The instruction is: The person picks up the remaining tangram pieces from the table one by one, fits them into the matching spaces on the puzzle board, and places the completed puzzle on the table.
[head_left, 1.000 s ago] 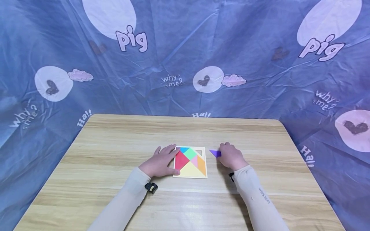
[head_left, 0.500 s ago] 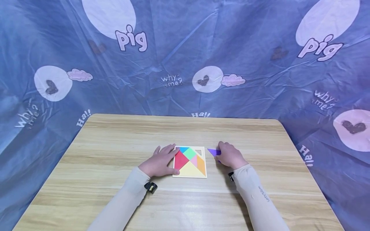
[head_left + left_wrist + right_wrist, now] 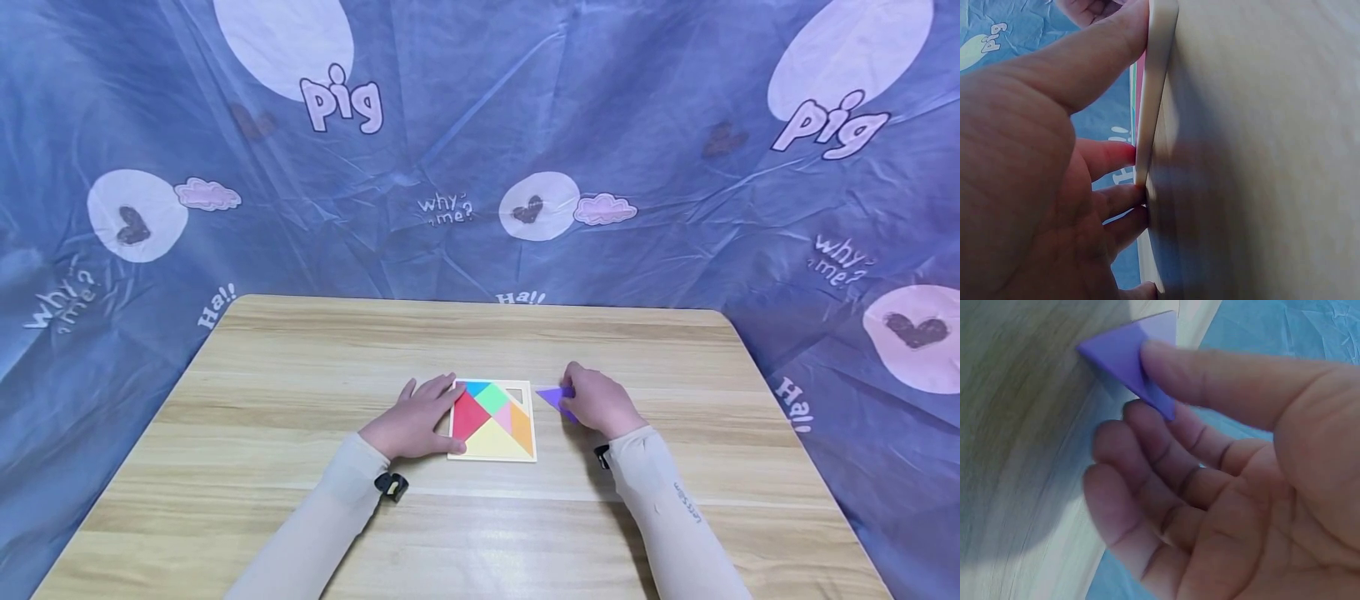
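A square tangram board (image 3: 493, 457) lies on the table, filled with red, blue, green, pink, orange and yellow pieces; a triangular slot (image 3: 517, 395) at its top right corner is bare. My left hand (image 3: 415, 423) rests along the board's left edge, thumb on the lower corner and fingers stretched toward the upper one. In the left wrist view the board's pale side edge (image 3: 1159, 69) runs beside the thumb and fingertips. Just right of the board, my right hand (image 3: 602, 403) pinches a purple triangle tangram piece (image 3: 1116, 350) between thumb and index finger; the other fingers curl loosely below it.
The light wood table (image 3: 480, 342) extends on all sides of the board. A blue printed cloth (image 3: 420, 167) hangs behind the table and along both sides. A black strap fitting (image 3: 392, 487) sits at the left wrist.
My right hand has turned the purple triangle, showing more of it, and brought it slightly left toward the board. My left hand and the board stay put.
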`<state>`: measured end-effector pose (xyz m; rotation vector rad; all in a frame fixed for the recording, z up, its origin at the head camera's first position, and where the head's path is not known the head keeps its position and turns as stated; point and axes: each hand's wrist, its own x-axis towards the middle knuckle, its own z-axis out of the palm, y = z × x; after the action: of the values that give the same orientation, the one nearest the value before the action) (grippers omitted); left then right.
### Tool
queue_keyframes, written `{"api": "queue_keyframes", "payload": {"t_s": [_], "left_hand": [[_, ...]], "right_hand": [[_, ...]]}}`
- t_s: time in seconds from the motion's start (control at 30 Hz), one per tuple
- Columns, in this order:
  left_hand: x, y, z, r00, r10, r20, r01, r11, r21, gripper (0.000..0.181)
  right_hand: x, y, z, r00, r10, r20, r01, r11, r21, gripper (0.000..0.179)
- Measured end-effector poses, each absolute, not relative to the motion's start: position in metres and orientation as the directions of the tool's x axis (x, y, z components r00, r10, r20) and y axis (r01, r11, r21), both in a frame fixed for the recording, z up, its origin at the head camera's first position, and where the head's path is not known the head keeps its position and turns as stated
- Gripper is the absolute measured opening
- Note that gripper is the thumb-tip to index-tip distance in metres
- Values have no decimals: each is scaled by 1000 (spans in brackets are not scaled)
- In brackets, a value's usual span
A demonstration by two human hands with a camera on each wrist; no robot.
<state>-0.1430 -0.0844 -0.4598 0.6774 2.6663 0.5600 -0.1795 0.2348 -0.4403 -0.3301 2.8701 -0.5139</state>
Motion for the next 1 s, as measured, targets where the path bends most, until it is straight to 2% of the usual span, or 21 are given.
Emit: {"api": "queue_keyframes", "payload": {"t_s": [0.2,0.4,0.7,0.9,1.0], "left_hand": [[-143,-85,-461,-831,510,-222,377,810,448,99],[-144,-85,-461,-830,512,-221,380,809,449,99],[-143,-84,-459,-830,512,-222,381,810,445,100],[-143,-83,-459,-829,516,-218,385,807,447,100],[-142,-83,-460,-831,509,-226,381,815,437,100]], "right_hand": [[-180,234,-441,-961,-276,-8,-253,891,-378,10],[-179,232,-439,-961,-262,83,-272,867,-417,4],[-180,221,-439,-923,-262,281,-372,795,-480,4],[-178,207,-442,-931,-250,267,-364,717,-595,4],[-177,200,-445,-927,-275,254,-375,695,-614,5]]}}
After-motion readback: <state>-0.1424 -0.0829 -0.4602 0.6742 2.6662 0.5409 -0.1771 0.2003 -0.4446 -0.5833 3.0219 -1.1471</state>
